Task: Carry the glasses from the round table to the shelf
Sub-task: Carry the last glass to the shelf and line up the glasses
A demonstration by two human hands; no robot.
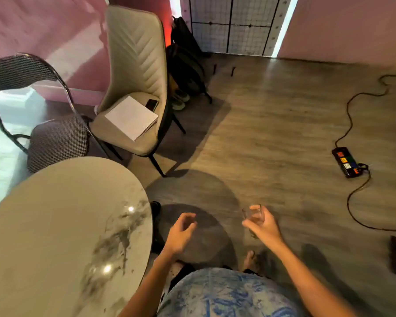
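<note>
Hands: right hand (264, 228) grips a clear glass (252, 212), fingers and thumb curled round its side; motion blur hides whether it is upright. Left hand (181, 233) released, fingers loosely curled, holding nothing.

Position: glass is off the desk (62, 225), well past its right edge, held over the wood floor (272, 133). Left hand sits between the desk's right edge and the glass.

Surroundings: beige chair (135, 65) beyond the desk's far edge carries a white pad (132, 117) and a dark phone (151, 104). Mesh chair (55, 143) at the far-left edge. Power strip (348, 161) on the floor to the right.
</note>
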